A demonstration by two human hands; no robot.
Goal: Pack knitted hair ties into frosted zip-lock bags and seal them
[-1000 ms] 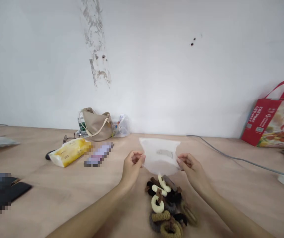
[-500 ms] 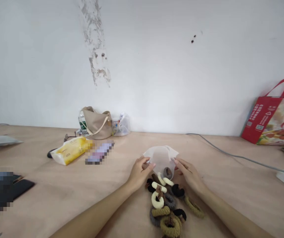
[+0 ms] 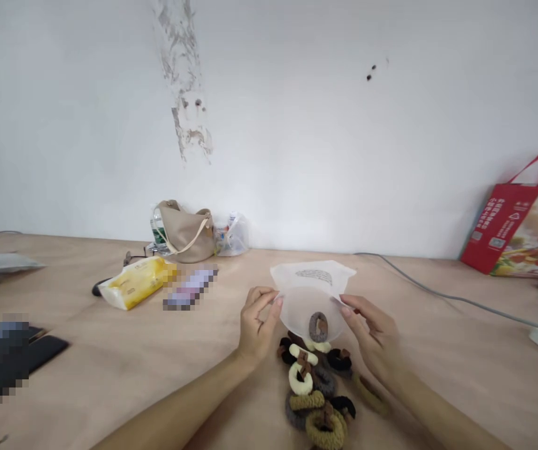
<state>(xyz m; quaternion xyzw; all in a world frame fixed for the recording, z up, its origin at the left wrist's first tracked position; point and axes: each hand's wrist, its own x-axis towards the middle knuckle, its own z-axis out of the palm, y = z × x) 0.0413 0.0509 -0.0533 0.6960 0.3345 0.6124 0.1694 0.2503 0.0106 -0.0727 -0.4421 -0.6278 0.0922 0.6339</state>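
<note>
My left hand (image 3: 260, 319) pinches the left side of a translucent white plastic bag (image 3: 313, 278), and my right hand (image 3: 367, 325) pinches its right side. Between them the bag is spread wide, its printed flap lying toward the wall. A grey fuzzy hair tie (image 3: 318, 326) shows at the lower part of the bag; I cannot tell if it is inside. Just below lies a heap of fluffy hair ties in cream, black, grey and olive, among them a cream hair tie (image 3: 301, 379) and an olive hair tie (image 3: 326, 430).
A yellow tissue pack (image 3: 138, 282) and a blurred-out phone (image 3: 191, 289) lie left of the bag. By the wall stand a beige handbag (image 3: 187, 231) and a small clear plastic bag (image 3: 235, 234). A red shopping bag (image 3: 498, 225) and a grey cable (image 3: 433, 290) are on the right.
The plastic bag has been drawn wider, and its printed flap now shows. My hands have moved a little farther apart. The hair tie heap has barely changed.
</note>
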